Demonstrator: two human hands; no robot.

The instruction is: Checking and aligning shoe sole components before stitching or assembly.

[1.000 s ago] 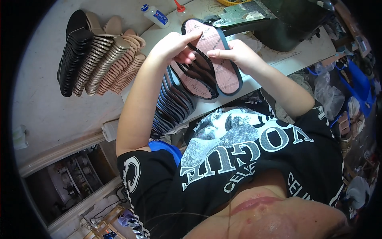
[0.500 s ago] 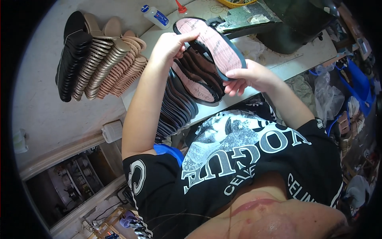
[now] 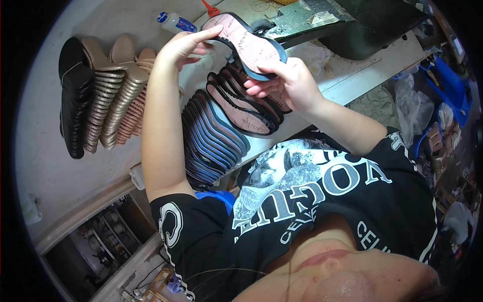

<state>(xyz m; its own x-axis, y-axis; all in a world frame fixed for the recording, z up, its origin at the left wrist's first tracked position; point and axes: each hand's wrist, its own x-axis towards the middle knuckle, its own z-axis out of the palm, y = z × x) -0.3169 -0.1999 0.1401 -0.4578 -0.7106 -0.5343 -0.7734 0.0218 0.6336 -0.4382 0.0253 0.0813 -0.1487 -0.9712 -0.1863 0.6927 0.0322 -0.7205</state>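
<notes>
White, flat-topped worktop [image 3: 349, 83] carries a fanned row of curved blue-grey soles [image 3: 211, 143] at its near-left corner and a smaller group of pink-faced, black-edged soles [image 3: 240, 108] along its near edge. Above the worktop, one pink-faced, dark-rimmed shoe sole [image 3: 247, 46] is held: left grip [image 3: 187, 46] pinching the far end, right grip [image 3: 297, 84] clasping the near end. Expected handling: light, flexible, not fragile; hold both ends by the rim.
</notes>
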